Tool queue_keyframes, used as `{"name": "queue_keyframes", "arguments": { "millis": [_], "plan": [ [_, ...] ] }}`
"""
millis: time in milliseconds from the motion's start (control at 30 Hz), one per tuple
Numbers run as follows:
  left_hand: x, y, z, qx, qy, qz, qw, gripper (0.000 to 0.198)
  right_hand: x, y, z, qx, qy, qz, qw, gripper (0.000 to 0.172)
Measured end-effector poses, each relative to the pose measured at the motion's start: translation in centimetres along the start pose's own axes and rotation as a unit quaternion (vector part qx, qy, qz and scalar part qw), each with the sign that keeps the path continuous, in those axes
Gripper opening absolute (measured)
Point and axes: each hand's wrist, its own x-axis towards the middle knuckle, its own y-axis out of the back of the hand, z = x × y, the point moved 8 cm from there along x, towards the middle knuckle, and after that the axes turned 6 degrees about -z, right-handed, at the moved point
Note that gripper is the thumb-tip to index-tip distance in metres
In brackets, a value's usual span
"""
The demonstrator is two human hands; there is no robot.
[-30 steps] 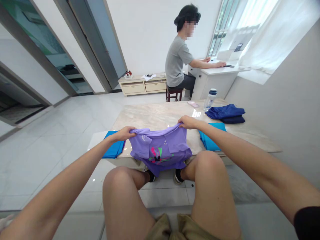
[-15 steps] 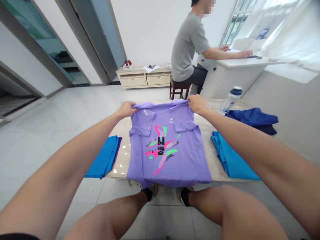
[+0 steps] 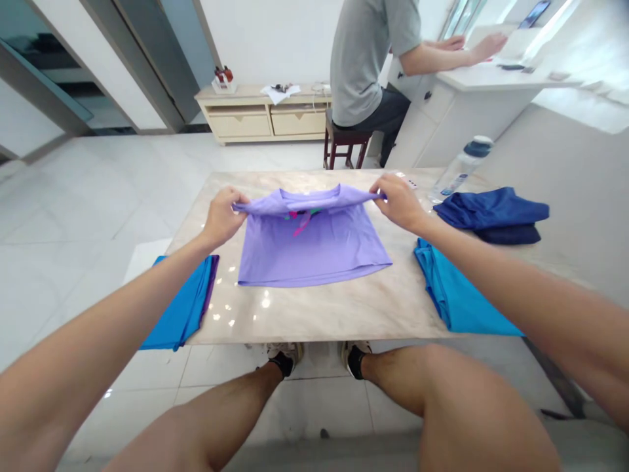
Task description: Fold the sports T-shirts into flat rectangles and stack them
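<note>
A purple shirt [image 3: 314, 246] lies across the middle of the marble-patterned table [image 3: 295, 318], its lower hem spread toward me. The collar end is lifted and bunched at the far side, so only a bit of the pink and green print shows under it. My left hand [image 3: 227, 213] pinches the shirt's left upper corner. At the right upper corner, my right hand [image 3: 397, 200] pinches the fabric between thumb and fingers.
Folded blue cloth [image 3: 179, 305] is at the table's left, folded teal cloth [image 3: 464, 295] at its right. Behind the teal cloth are dark blue cloth [image 3: 494, 210] and a clear bottle [image 3: 459, 172]. A person [image 3: 363, 72] sits at a white desk [image 3: 486, 78] beyond.
The shirt's hem has moved away from me onto the table, and its upper part has folded over, hiding most of the print. Both hands keep their hold. The view has shifted.
</note>
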Motion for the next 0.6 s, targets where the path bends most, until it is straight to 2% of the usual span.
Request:
{"name": "queue_keyframes", "arguments": {
  "millis": [133,233,333,433,500,600],
  "plan": [
    [-8.8,-3.6,-0.3,0.057,0.006,-0.128,0.99,0.019,-7.3,-5.9,-2.1,-0.025,0.063,-0.161,0.985,0.035],
    [-12.8,-4.9,-0.4,0.102,0.042,-0.158,0.981,0.026,-10.3,-8.1,-2.4,-0.046,0.048,-0.239,0.969,0.038],
    [-14.3,-5.3,-0.5,0.108,0.118,-0.138,0.977,0.027,-10.9,-8.4,-2.2,-0.047,-0.002,-0.263,0.964,0.028],
    [-14.9,-6.0,-0.4,0.087,0.185,-0.112,0.973,0.029,-10.7,-8.4,-1.9,-0.032,-0.08,-0.254,0.963,0.026],
    [-15.1,-6.9,0.6,0.081,0.156,-0.114,0.978,0.03,-10.6,-8.9,-2.4,-0.015,-0.09,-0.238,0.967,0.028],
    [-15.4,-8.5,2.5,0.078,0.06,-0.139,0.985,0.032,-10.4,-10.0,-4.6,0.031,0.0,-0.196,0.98,0.032]
  ]
}}
